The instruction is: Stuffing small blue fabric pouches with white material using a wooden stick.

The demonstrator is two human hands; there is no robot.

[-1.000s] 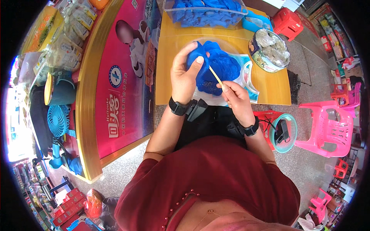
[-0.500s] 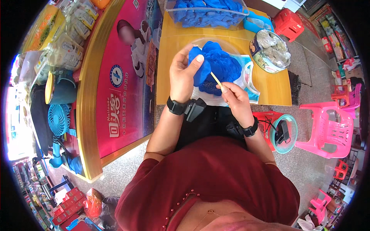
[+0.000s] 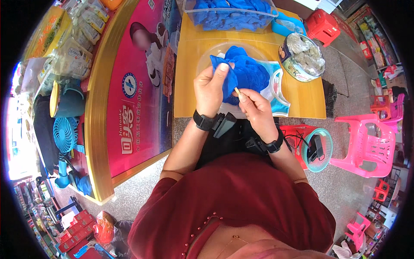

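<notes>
My left hand [image 3: 208, 93] pinches a thin blue cloth-like piece [image 3: 226, 80] between thumb and fingers, some of which the cloth hides. Between the thumb and fingers of my right hand [image 3: 258, 113] is a pale, thin stick [image 3: 237, 91], its tip against the lower edge of that piece. Just beyond my hands, a heap of similar blue pieces [image 3: 255, 74] lies in a round, clear shallow dish [image 3: 203, 59]. White-and-light-blue material [image 3: 279, 105] sticks out beside the dish on the right.
On the wooden table [image 3: 189, 39], a clear bin [image 3: 233, 26] of blue pieces stands at the back, near a light-blue container [image 3: 288, 25]. A round tub [image 3: 302, 58] of greyish crumpled material is at the right. A pink counter [image 3: 129, 86] flanks the left; a pink chair [image 3: 366, 144] stands right.
Both hands have shifted slightly, the left one to the right and the right one a little down and left. The stick shows less of its length, and the blue piece is more folded.
</notes>
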